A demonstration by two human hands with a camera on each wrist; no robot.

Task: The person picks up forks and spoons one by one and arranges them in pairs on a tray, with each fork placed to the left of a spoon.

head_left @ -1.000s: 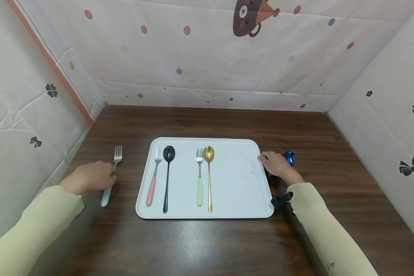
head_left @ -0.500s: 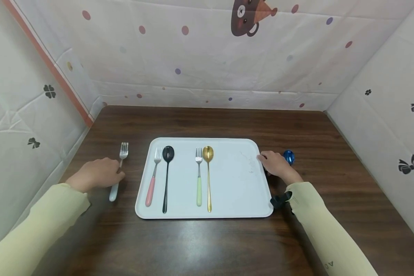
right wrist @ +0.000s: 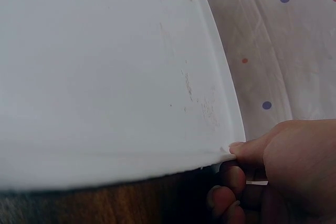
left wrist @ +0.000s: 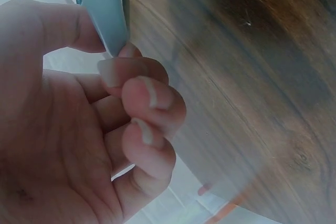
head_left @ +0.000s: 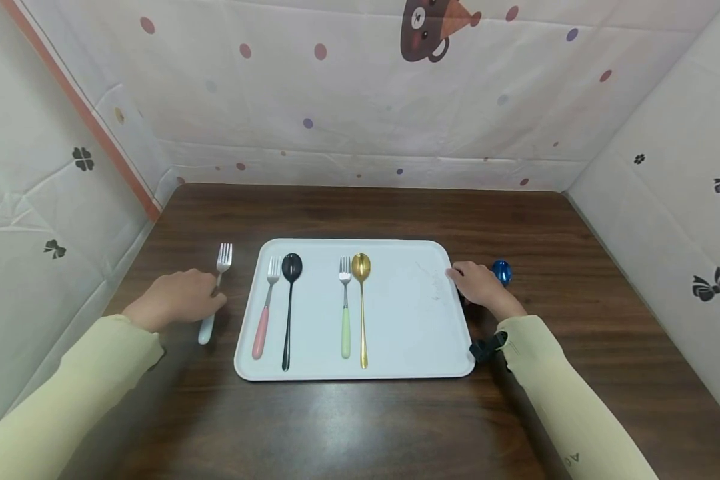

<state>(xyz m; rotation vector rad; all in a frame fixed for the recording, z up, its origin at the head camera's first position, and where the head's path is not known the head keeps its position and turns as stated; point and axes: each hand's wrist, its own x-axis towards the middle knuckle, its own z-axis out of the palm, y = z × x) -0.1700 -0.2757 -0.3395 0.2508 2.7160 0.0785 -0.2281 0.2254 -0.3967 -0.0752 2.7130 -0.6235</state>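
Observation:
My left hand point(head_left: 177, 298) pinches a fork point(head_left: 225, 257) with a pale blue handle, left of the tray. In the left wrist view, thumb and fingertips meet on that handle point(left wrist: 105, 14), and the other fingers curl below it. On the right, my right hand point(head_left: 481, 287) grips the edge of a white tray point(head_left: 417, 320); the thumb lies on the rim and the fingers curl beneath. The tray bears a pink-handled fork point(head_left: 261, 330), a black spoon point(head_left: 291, 267), a green-handled fork point(head_left: 345, 330) and a gold spoon point(head_left: 361, 268), lying side by side.
A blue spoon point(head_left: 501, 271) lies right of the tray, mostly hidden behind my right hand and wrist. The dark wooden table point(head_left: 336, 427) is bordered by patterned white cloth point(head_left: 360, 93) at the back and both sides.
My left hand has moved right and slightly away from me, carrying the fork closer to the tray. My right hand keeps its grip on the tray's edge, and the tray's cutlery lies as before.

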